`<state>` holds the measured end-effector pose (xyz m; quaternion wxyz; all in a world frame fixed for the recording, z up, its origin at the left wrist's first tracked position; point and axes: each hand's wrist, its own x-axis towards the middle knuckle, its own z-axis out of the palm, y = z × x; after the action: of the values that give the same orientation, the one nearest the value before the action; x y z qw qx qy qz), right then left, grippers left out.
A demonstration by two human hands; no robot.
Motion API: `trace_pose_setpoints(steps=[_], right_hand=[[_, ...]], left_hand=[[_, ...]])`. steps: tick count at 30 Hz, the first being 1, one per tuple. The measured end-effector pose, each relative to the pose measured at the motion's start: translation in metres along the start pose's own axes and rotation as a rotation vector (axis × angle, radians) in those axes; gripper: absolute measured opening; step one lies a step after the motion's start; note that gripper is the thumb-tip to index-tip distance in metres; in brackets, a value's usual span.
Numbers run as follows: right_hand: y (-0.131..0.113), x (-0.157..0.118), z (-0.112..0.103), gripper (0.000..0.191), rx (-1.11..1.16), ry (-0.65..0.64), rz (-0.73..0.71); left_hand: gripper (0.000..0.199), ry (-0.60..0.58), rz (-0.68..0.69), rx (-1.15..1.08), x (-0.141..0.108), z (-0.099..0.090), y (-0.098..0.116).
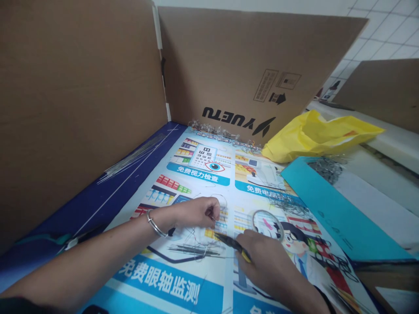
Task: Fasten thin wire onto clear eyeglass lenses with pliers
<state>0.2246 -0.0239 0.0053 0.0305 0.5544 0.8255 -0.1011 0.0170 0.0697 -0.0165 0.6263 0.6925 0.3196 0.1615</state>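
My left hand [198,211], with a silver bangle [155,223] on the wrist, is closed in a pinch on a thin wire [214,219]. A fine curved loop seems to run up behind the fingers. My right hand [262,253] is wrapped round pliers [229,241] with black and yellow handles. The pliers' dark tips point left, just below my left fingertips. Under both hands, several straight thin metal wires [193,250] lie on the printed poster sheet [229,218]. The far end of the handles is hidden in my palm.
Cardboard panels [229,65] stand at the back and left. Long wires [131,159] lie along the left panel; tangled wire pieces [222,131] line the back. To the right are a yellow bag [310,139], a teal sheet [324,209], a coil [268,211] and dark rings [342,264].
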Motion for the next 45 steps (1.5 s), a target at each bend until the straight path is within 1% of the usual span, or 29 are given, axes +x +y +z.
trace_pose_setpoints(steps=[9,14,20,29,34,42,45], right_hand=[[-0.001,0.001,-0.001,0.012,-0.032,0.006,0.05],[-0.006,0.003,-0.006,0.013,-0.054,-0.018,0.069],[-0.008,0.002,-0.011,0.016,-0.085,-0.06,0.073],[-0.004,-0.001,-0.007,0.014,-0.078,-0.045,0.053],[-0.001,-0.002,-0.007,0.013,-0.045,-0.038,0.049],[0.002,-0.001,-0.005,0.012,-0.041,0.023,0.013],[0.004,-0.001,-0.005,0.012,-0.034,0.037,0.004]], left_hand=[[0.021,-0.007,-0.005,0.067,-0.001,0.001,0.004],[0.02,0.016,0.004,0.062,0.0,0.005,0.004],[0.02,0.039,0.022,0.039,0.001,0.008,0.0],[0.023,0.054,-0.05,-0.096,0.002,0.008,-0.001],[0.026,0.047,-0.087,-0.231,0.002,0.007,-0.001],[0.026,0.05,-0.016,-0.187,0.002,0.003,-0.004],[0.025,0.047,-0.002,-0.137,0.001,0.002,-0.004]])
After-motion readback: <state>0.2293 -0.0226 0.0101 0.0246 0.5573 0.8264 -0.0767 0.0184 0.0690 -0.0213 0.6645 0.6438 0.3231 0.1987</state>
